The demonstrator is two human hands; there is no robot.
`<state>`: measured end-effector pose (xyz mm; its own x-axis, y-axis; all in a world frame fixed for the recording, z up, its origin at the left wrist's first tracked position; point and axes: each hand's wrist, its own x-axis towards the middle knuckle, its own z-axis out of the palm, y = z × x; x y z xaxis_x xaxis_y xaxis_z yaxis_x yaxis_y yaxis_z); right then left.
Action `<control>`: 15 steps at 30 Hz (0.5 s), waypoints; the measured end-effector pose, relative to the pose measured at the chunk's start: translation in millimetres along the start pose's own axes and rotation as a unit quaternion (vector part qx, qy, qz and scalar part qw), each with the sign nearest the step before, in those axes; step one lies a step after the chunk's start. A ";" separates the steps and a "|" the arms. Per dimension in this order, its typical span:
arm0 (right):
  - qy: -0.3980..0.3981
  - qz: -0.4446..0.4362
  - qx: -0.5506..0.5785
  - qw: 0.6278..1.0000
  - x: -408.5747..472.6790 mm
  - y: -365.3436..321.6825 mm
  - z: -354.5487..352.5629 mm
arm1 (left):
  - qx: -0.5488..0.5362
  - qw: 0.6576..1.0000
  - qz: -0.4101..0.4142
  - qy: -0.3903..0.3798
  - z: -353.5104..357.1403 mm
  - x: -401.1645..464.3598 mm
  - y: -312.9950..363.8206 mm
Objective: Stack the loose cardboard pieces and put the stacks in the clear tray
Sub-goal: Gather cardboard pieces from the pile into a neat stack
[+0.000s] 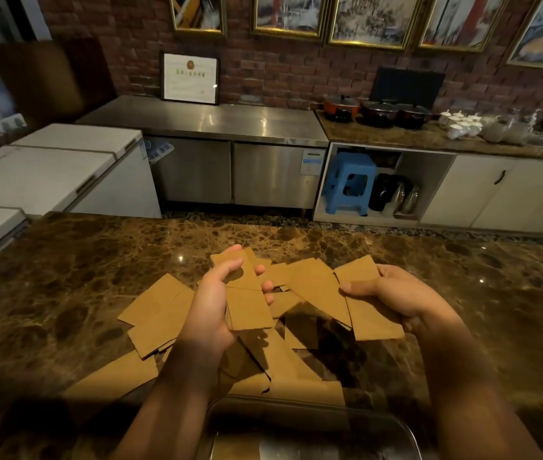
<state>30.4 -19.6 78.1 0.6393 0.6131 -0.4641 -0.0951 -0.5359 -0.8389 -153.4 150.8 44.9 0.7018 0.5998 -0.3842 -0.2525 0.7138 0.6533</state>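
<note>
Several loose brown cardboard pieces (pixel 160 310) lie scattered on the dark marble counter (pixel 64 267). My left hand (pixel 210 310) grips a small stack of cardboard pieces (pixel 247 307) held above the pile. My right hand (pixel 396 297) holds a single cardboard piece (pixel 373 320) a little to the right, thumb on top. The clear tray (pixel 406 429) sits at the near edge between my forearms, partly cut off by the frame. What lies in the tray is too dim to tell.
Beyond the counter are white chest freezers (pixel 47 174) at left, a steel cabinet (pixel 230 171), a blue stool (pixel 349 184), and pots (pixel 376 111) with white cups (pixel 459 124) on the far worktop. A framed certificate (pixel 190 78) leans on the brick wall.
</note>
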 end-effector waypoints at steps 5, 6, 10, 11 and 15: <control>-0.024 -0.076 0.160 0.984 -24.6 -13.0 19.7 | 0.043 0.998 0.044 -0.011 16.9 -8.8 -0.7; -0.028 -0.090 0.168 0.981 -25.9 -14.3 25.7 | 0.059 0.997 0.051 -0.010 20.0 -10.9 -0.8; -0.047 -0.122 0.189 0.973 -33.0 -21.7 50.3 | 0.061 0.998 0.024 0.025 28.3 -17.7 6.3; -0.047 -0.129 0.186 0.973 -34.6 -23.2 55.7 | 0.061 0.997 0.026 0.041 29.2 -18.3 8.6; -0.049 -0.146 0.181 0.971 -35.0 -24.1 66.9 | 0.065 0.994 0.055 0.068 28.7 -22.2 18.8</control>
<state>-40.7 10.7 95.5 0.6054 0.7701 -0.2011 -0.1932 -0.1029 -0.9757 -154.6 140.6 84.5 0.5764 0.7215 -0.3838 -0.2292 0.5935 0.7715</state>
